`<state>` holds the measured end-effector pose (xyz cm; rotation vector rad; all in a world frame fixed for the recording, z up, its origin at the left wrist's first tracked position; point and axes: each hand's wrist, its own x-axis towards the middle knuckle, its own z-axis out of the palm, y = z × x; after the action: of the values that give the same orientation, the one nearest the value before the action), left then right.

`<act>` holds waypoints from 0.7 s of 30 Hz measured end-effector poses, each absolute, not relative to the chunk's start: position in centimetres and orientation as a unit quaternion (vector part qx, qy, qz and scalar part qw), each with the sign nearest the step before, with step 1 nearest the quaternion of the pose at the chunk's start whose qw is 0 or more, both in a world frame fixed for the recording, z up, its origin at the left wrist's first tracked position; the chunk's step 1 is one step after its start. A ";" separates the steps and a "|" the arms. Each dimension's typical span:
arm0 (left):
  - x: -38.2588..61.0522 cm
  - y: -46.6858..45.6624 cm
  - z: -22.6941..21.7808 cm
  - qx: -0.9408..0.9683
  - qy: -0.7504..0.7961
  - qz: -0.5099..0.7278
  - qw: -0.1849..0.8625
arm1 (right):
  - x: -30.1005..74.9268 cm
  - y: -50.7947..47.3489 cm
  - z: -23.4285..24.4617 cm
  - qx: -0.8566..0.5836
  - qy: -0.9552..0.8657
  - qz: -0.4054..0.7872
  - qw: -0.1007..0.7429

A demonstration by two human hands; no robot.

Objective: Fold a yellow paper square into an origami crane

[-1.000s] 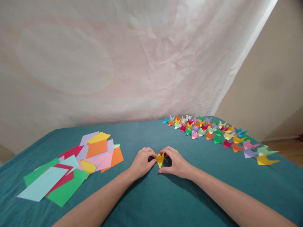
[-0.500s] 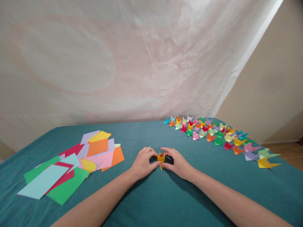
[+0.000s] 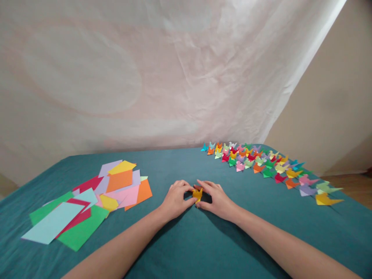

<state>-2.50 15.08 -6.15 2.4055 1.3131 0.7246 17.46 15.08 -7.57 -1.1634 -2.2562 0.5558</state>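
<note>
A small yellow origami bird [image 3: 198, 194] is between my two hands at the middle of the table, its pointed tips upward. My left hand [image 3: 178, 199] pinches it from the left with thumb and forefinger. From the right, my right hand [image 3: 216, 199] curves its thumb and forefinger around the same bird, with the fingertips against its front and back. The exact contact of the right fingertips is too small to make out.
Overlapping sheets of coloured paper [image 3: 119, 181] lie on the left of the green cloth-covered table [image 3: 186, 248]. Rows of finished origami birds [image 3: 270, 164] stand at the back right, a yellow one [image 3: 327, 199] nearest. A pale curtain [image 3: 174, 77] hangs behind.
The yellow bird has turned slightly between the fingers. My right thumb and forefinger have shifted a little to the left around it. The papers and the rows of birds remain in place.
</note>
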 end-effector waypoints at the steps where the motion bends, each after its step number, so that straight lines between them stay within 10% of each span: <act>1: -2.5 15.1 -6.1 0.838 0.458 0.254 0.154 | 17.5 15.0 -7.6 -0.430 -0.837 0.206 0.270; 21: -2.7 15.3 -6.0 0.782 0.463 0.343 0.236 | 17.6 15.0 -7.6 -0.427 -0.775 0.243 0.397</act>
<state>-2.68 15.34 -6.03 2.1461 1.2712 0.9402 17.57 15.00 -7.63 -1.0814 -1.9630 0.6157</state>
